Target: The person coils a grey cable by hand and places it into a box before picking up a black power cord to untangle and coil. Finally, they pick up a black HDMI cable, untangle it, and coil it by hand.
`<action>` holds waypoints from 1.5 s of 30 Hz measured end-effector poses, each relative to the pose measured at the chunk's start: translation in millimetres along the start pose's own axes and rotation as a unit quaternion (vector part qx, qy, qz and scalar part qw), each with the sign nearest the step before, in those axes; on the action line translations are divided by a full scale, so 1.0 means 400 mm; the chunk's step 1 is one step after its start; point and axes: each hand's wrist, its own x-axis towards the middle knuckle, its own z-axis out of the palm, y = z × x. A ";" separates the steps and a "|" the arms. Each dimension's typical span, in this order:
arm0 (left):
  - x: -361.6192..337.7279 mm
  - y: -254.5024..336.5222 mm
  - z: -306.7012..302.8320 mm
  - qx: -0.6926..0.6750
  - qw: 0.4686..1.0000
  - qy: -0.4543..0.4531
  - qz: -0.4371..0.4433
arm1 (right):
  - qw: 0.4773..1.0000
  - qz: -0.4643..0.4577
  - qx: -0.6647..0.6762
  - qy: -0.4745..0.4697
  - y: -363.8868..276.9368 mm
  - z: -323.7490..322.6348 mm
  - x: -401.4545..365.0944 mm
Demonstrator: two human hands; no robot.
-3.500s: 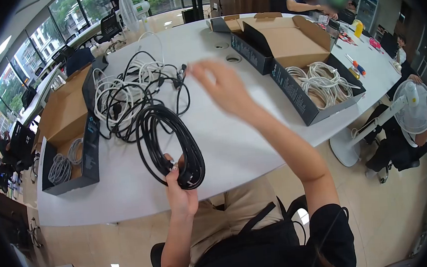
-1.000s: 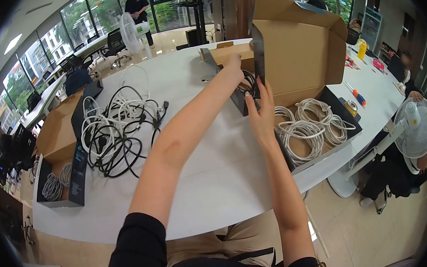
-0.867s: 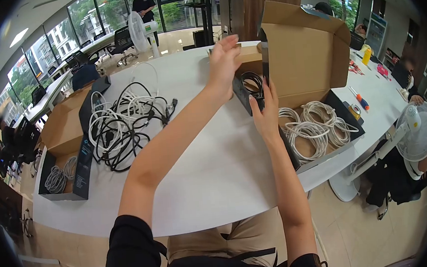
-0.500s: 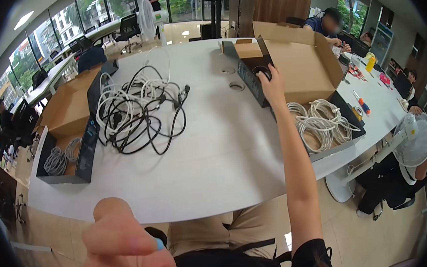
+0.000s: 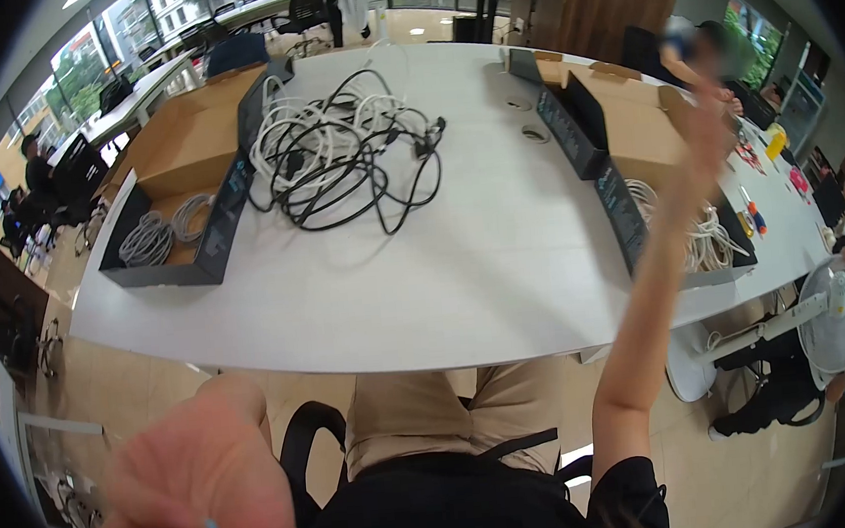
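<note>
At the lower left, my left hand (image 5: 197,490) is close to the camera, palm up with curled fingers. A small blue spot shows at a fingertip; what the hand holds, if anything, is unclear. My right hand (image 5: 708,132) is raised over the right open box, its fingers smeared by motion. Under that forearm, the box (image 5: 628,223) holds coiled white cables (image 5: 709,241). A smaller dark box (image 5: 571,133) stands beside it. Tangled black and white cables (image 5: 345,156) lie on the white table (image 5: 425,294). The left open box (image 5: 170,274) contains grey cable coils (image 5: 148,241).
A co-worker (image 5: 698,49) sits beyond the right box. Tools (image 5: 756,218) and a yellow bottle (image 5: 776,140) are on the right part of the table. A white fan (image 5: 836,306) stands at the right, near another person. A black chair (image 5: 312,436) is by my legs.
My right hand has left the smaller dark box and moved right, over the cable box. My left hand has shifted left and turned its palm further up. The camera view has shifted.
</note>
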 end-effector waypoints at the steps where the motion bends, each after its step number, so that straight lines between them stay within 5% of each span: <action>1: 0.012 -0.014 -0.008 0.009 0.999 0.034 0.034 | 0.994 -0.069 -0.035 0.081 -0.107 -0.039 0.020; 3: 0.045 -0.018 -0.001 0.014 0.992 0.105 0.071 | 0.961 -0.231 -0.003 0.153 -0.287 -0.109 0.041; 4: 0.059 -0.009 -0.015 0.019 0.992 0.105 0.068 | 0.945 -0.304 0.045 0.109 -0.365 -0.130 0.040; 8: 0.115 0.022 -0.065 0.041 0.992 0.095 0.072 | 0.819 -0.463 0.226 -0.251 -0.582 -0.122 0.010; 12: 0.170 0.058 -0.165 -0.008 0.996 -0.006 0.088 | 0.716 -0.416 0.276 -0.487 -0.673 -0.079 -0.040; 15: 0.185 0.084 -0.199 -0.241 0.962 -0.115 0.050 | 0.683 -0.390 0.257 -0.561 -0.709 -0.076 -0.066; 17: 0.220 0.107 -0.245 -0.188 0.970 -0.142 0.061 | 0.669 -0.378 0.240 -0.594 -0.729 -0.081 -0.081; 22: 0.337 0.162 -0.252 -0.212 0.969 -0.043 0.116 | 0.654 -0.348 0.192 -0.643 -0.772 -0.117 -0.104; 33: 0.366 0.207 -0.280 -0.336 0.922 -0.175 0.080 | 0.623 -0.221 0.029 -0.750 -0.824 -0.265 -0.112; 45: 0.363 0.217 -0.286 -0.410 0.896 -0.162 0.059 | 0.590 -0.121 -0.116 -0.790 -0.857 -0.393 -0.075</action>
